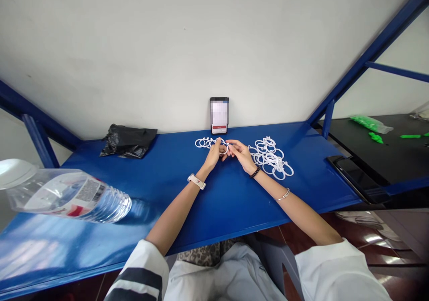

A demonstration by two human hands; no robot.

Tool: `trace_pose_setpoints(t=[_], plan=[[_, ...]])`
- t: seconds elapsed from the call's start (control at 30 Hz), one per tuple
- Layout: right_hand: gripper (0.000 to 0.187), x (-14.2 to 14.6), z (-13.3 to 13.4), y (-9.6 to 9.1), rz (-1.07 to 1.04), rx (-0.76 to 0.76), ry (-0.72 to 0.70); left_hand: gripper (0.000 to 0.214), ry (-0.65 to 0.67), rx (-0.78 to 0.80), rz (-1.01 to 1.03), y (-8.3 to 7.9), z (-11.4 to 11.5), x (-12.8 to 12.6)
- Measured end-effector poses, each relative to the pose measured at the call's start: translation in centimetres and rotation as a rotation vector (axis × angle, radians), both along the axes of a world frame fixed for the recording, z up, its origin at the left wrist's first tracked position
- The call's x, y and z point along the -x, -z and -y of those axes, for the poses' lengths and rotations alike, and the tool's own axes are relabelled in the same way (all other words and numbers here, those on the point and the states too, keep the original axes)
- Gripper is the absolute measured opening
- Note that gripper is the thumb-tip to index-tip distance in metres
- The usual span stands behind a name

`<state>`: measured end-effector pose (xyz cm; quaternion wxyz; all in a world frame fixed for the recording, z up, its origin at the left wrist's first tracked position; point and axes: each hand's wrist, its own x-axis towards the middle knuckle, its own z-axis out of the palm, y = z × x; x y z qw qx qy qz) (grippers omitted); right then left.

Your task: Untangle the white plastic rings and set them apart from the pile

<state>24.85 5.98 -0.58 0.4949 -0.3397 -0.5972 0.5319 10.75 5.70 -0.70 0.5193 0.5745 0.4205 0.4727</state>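
Near the middle of the blue table, my left hand and my right hand meet at a white plastic ring. The left fingers are closed on the ring, while the right thumb and fingertips pinch its right side, where a small white part sits. Just left of the hands lies a short row of white rings, which partly overlap. A loose pile of similar white rings spreads out to the right of my right hand. The rings' small fittings are too tiny to make out.
Against the wall leans a phone with a lit screen. A black plastic bag lies at the back left, and a large clear bottle stands at the left front. Blue frame bars flank the table. Green items lie on the black surface at right.
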Motion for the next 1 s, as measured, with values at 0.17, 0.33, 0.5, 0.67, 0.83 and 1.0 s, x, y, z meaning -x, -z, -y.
trace_pose_setpoints(t=[0.17,0.33,0.5,0.67,0.83,1.0], plan=[[0.036,0.01,-0.01,0.11,0.011,-0.018,0.011,0.074,0.008,0.004,-0.003,0.05,-0.06,0.02],[0.036,-0.02,-0.13,0.24,0.023,-0.022,0.054,0.07,-0.031,-0.017,-0.008,-0.39,0.19,-0.24],[0.034,-0.06,-0.24,0.3,0.01,-0.023,0.106,0.052,-0.052,-0.039,0.029,-0.37,0.22,-0.54],[0.036,-0.01,-0.08,0.05,0.002,-0.015,0.139,0.037,-0.048,-0.049,0.016,-0.37,0.44,-0.68],[0.039,-0.02,-0.19,0.12,-0.019,0.012,0.157,0.036,-0.042,-0.054,-0.012,-0.47,0.69,-0.65],[0.038,0.02,-0.17,-0.01,-0.041,0.04,0.155,0.039,-0.039,-0.06,-0.029,-0.56,0.71,-0.64]])
